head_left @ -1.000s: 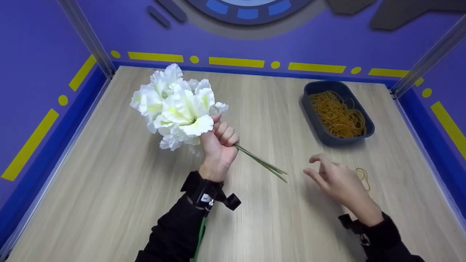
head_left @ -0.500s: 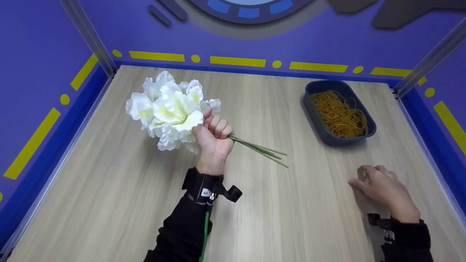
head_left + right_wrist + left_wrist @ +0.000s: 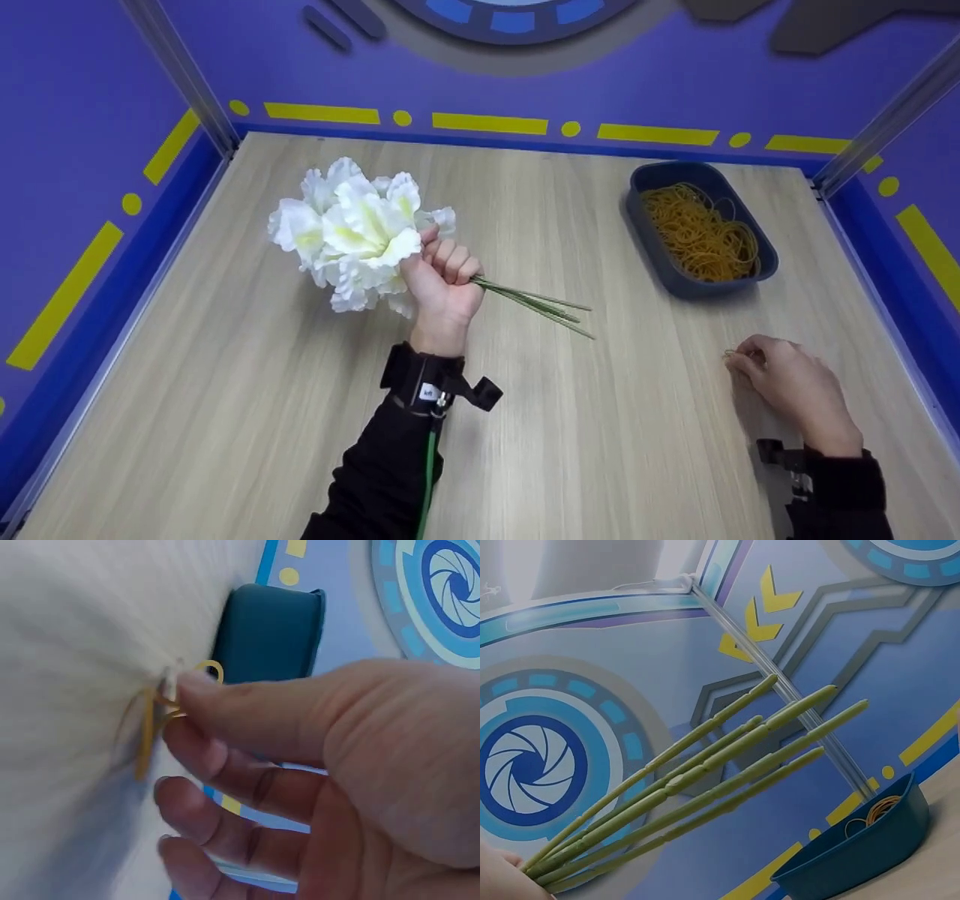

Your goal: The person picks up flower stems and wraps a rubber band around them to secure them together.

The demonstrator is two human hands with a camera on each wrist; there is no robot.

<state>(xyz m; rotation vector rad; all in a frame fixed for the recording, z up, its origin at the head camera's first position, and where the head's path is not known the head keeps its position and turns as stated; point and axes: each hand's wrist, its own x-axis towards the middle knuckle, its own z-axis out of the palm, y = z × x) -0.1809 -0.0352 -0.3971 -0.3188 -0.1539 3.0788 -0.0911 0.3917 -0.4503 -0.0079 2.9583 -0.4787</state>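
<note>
A bunch of white artificial flowers (image 3: 360, 232) with yellow-green centres is held in my left hand (image 3: 444, 285), whose fingers curl round the stems below the blooms. Several green stems (image 3: 705, 772) stick out past the little-finger side and spread slightly at their ends. Over at the right of the table, my right hand (image 3: 799, 386) pinches a yellow rubber band (image 3: 148, 731) between thumb and forefinger, low at the tabletop. The band's loops hang out beyond the fingertips in the right wrist view; the other fingers are bent loosely.
A dark blue plastic tub (image 3: 660, 262) filled with a heap of rubber bands (image 3: 697, 232) stands at the back right, beyond my right hand. Blue walls (image 3: 495, 82) with yellow markings enclose the wooden table (image 3: 562, 435) at the back and sides.
My right hand moved right and towards me to the loose rubber band, then pinched it. My left hand shifted slightly left with the flowers, and the stem ends rose and fanned out.
</note>
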